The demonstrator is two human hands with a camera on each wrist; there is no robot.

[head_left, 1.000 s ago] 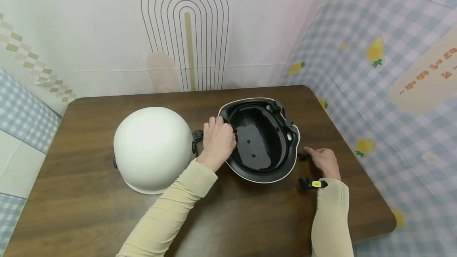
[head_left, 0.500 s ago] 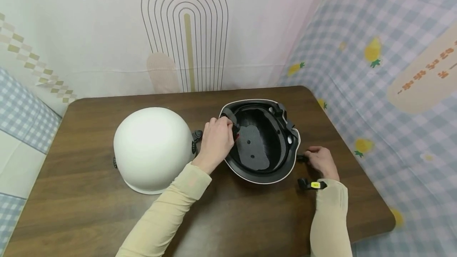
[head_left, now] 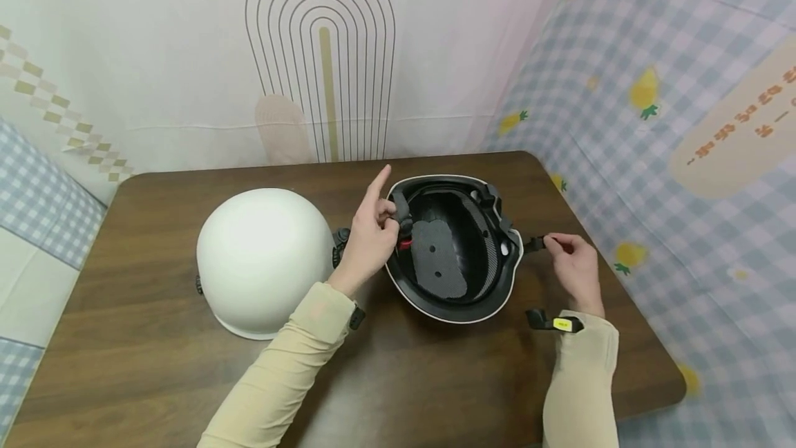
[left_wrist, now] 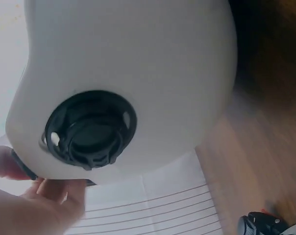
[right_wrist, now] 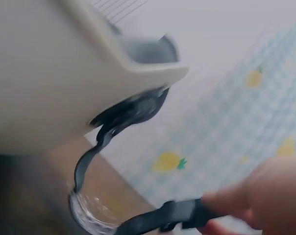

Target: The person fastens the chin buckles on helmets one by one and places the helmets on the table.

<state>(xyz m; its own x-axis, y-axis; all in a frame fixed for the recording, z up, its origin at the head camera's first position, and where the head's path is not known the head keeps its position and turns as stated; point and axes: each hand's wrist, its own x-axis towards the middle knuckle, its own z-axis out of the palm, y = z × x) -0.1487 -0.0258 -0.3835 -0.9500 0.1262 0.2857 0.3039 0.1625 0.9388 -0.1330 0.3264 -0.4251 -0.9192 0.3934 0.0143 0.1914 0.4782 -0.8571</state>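
An upturned white helmet (head_left: pixel 438 254) with black padding lies on the table, its hollow facing up. My left hand (head_left: pixel 368 240) is at its left rim, index finger raised, the other fingers and thumb pinching a dark chin strap (head_left: pixel 403 209). A red part (head_left: pixel 405 245) shows at that strap's lower end. In the left wrist view, a round black dial (left_wrist: pixel 91 129) sits on the helmet's outer side. My right hand (head_left: pixel 575 268) pinches the buckle end of the other chin strap (right_wrist: pixel 182 211), which hangs slack from the helmet's right side in the right wrist view.
A second white helmet (head_left: pixel 264 261) sits dome up just left of my left forearm. Both stand on a brown wooden table (head_left: pixel 435 386). A patterned cloth (head_left: pixel 448 54) hangs behind, and a blue checked cloth (head_left: pixel 622 157) runs along the right edge.
My left index finger has straightened upward, and the red part has come into clearer view. My right hand has moved up and right, drawing the right strap outward from the rim.
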